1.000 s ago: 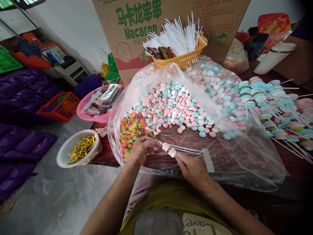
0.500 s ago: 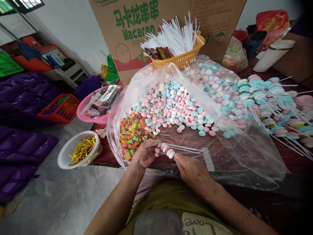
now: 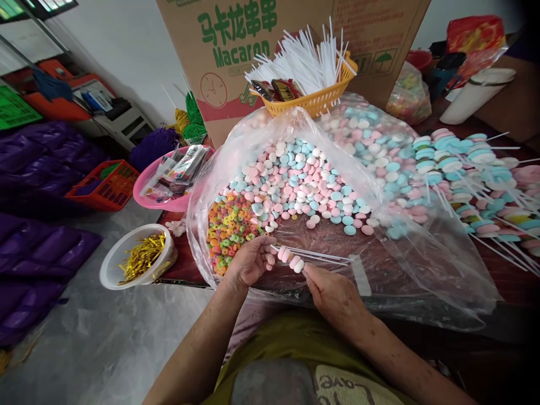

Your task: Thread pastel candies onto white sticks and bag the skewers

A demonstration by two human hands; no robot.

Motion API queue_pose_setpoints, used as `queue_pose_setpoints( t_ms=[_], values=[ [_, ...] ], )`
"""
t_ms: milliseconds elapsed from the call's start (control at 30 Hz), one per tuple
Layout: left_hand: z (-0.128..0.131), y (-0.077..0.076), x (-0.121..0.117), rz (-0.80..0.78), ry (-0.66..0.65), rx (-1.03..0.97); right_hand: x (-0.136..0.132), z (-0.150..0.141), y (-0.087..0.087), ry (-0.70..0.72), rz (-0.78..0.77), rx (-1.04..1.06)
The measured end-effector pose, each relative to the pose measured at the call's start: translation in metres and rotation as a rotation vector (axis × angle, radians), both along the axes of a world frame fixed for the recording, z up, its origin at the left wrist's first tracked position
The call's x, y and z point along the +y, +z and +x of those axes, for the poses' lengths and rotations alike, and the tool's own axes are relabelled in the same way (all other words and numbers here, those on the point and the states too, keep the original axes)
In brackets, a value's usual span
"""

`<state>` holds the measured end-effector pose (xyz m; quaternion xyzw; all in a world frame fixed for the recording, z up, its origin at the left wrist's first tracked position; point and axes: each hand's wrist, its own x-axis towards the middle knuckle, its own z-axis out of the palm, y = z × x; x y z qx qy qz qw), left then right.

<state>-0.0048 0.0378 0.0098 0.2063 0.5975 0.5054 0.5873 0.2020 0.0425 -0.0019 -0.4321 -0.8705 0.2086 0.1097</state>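
My right hand (image 3: 333,288) is closed in a pinch at the lower end of a candy skewer (image 3: 291,259). Pink and white candy pieces are threaded on its thin white stick, and the bare tip pokes out at the upper left. My left hand (image 3: 252,261) is beside that tip, palm turned up and fingers loosely curled apart, with nothing visible in them. Behind the skewer, several loose white sticks (image 3: 324,256) lie on the plastic. Ring-shaped gummies (image 3: 232,230) are piled by my left hand. Pink, white and blue candy discs (image 3: 295,174) spread out beyond.
A clear plastic bag (image 3: 422,275) lies spread over the table. Finished-looking candy skewers (image 3: 476,169) are heaped at right. A yellow basket (image 3: 314,104) of white sticks stands before a carton (image 3: 228,107). At left are a pink basket (image 3: 141,188) and a tub (image 3: 109,264) of gold ties.
My left hand's fingers have come away from the candies and loosened, so the stick's tip shows. My right hand keeps its pinch on the skewer. The view has shifted slightly.
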Motion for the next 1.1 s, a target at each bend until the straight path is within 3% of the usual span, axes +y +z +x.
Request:
queue_pose_setpoints(
  t_ms=[133,233,333,467,767,1000,1100],
  values=[
    [0.0,-0.002,0.002,0.062,0.1,0.376,0.005,0.008,-0.005,-0.103,-0.024,0.044],
    [0.005,-0.002,0.008,0.087,0.058,0.582,0.006,0.01,-0.006,-0.098,-0.063,0.117],
    [0.008,-0.001,0.015,0.09,0.004,0.668,0.004,0.01,-0.002,-0.07,-0.106,0.095],
    [0.004,-0.001,0.014,0.085,-0.028,0.634,0.0,0.009,0.003,-0.058,-0.155,0.0],
    [0.008,0.004,-0.002,0.124,0.02,0.281,0.002,0.003,0.002,-0.024,-0.109,-0.063],
    [0.045,-0.011,-0.017,0.218,0.126,0.353,-0.004,0.005,-0.002,-0.064,-0.098,-0.048],
    [0.041,-0.007,-0.026,0.258,0.043,0.428,-0.003,0.014,-0.012,-0.08,-0.134,0.151]
  ],
)
